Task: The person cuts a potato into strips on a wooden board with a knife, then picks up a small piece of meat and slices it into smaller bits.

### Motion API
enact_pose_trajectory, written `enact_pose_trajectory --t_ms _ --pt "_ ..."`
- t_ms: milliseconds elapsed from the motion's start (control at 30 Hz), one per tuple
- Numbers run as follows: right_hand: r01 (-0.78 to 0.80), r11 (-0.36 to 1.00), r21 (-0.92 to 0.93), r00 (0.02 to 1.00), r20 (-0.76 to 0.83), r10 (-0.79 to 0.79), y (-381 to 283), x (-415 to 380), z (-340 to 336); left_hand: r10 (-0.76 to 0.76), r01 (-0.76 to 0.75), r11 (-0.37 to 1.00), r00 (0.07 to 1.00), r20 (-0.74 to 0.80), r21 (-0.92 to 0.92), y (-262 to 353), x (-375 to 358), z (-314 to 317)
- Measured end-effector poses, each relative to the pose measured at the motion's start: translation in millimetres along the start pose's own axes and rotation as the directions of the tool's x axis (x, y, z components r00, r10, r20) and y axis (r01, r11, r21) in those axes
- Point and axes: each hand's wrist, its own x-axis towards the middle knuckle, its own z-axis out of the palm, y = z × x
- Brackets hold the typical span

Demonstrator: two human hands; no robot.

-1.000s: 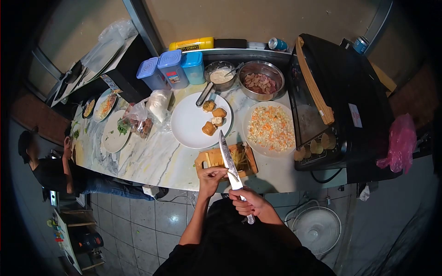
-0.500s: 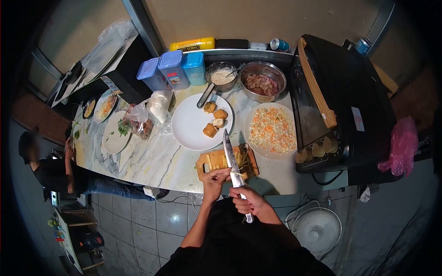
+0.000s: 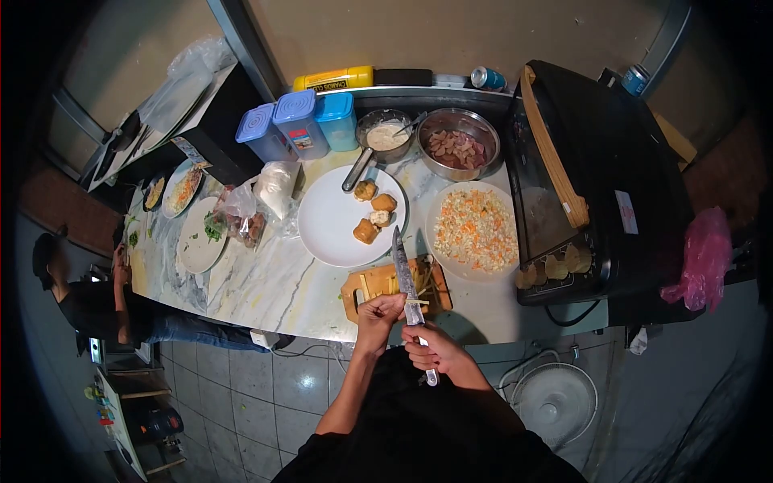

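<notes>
A large knife (image 3: 406, 270) points away from me, its white handle wrapped by my right hand (image 3: 432, 352). The blade is smeared and stands above a wooden cutting board (image 3: 351, 291) at the counter's front edge. Pinched in my left hand (image 3: 380, 316) is a thin pale yellow strip (image 3: 416, 302), which lies across the blade. More such strips (image 3: 432, 282) are spread on the board, partly hidden by the knife. Just beyond is a white plate (image 3: 330, 233) with several browned stuffed pieces (image 3: 384, 202) and a grey-handled utensil (image 3: 358, 169).
A plate of diced orange and white food (image 3: 475, 229), a steel bowl of meat (image 3: 459, 145) and a bowl of pale mixture (image 3: 387, 135) stand behind. A black oven (image 3: 620, 177) is at right. Lidded containers (image 3: 299, 121) stand at back left. Another person (image 3: 93, 294) is far left.
The view has shifted very slightly. Both hands stay nearly in place, with the yellow strip still against the blade.
</notes>
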Motion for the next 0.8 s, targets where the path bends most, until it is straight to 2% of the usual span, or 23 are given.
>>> enact_pose_trajectory --t_ms 267,400,600,700,733,800 --pt "0.011 1.0 -0.02 0.999 -0.044 -0.012 -5.6 1.5 1.4 -0.039 0.039 0.992 0.999 0.001 -0.124 -4.4 3.9 3.6" --pt "0.006 1.0 -0.021 0.999 -0.046 -0.007 -7.4 4.0 -1.6 -0.031 0.033 0.995 0.999 0.032 -0.09 -9.3 8.4 -1.9" --pt "0.052 0.996 -0.074 0.991 -0.122 -0.061 -13.1 1.5 -2.4 0.018 -0.023 0.995 0.998 -0.052 -0.093 -11.2 12.9 0.9" --pt "0.099 0.988 -0.12 0.973 -0.194 -0.121 -18.6 -4.2 -2.1 0.094 -0.085 0.994 0.988 -0.125 0.071 -3.1 16.9 5.6" --pt "0.122 0.981 -0.153 0.958 -0.238 -0.156 -20.8 -6.5 -1.4 0.094 -0.085 0.994 0.988 -0.124 0.071 -2.2 19.0 5.6" --pt "0.124 0.977 -0.173 0.946 -0.275 -0.169 -26.1 -11.8 -1.6 0.193 -0.171 0.957 0.979 -0.073 0.234 0.3 21.9 5.2"
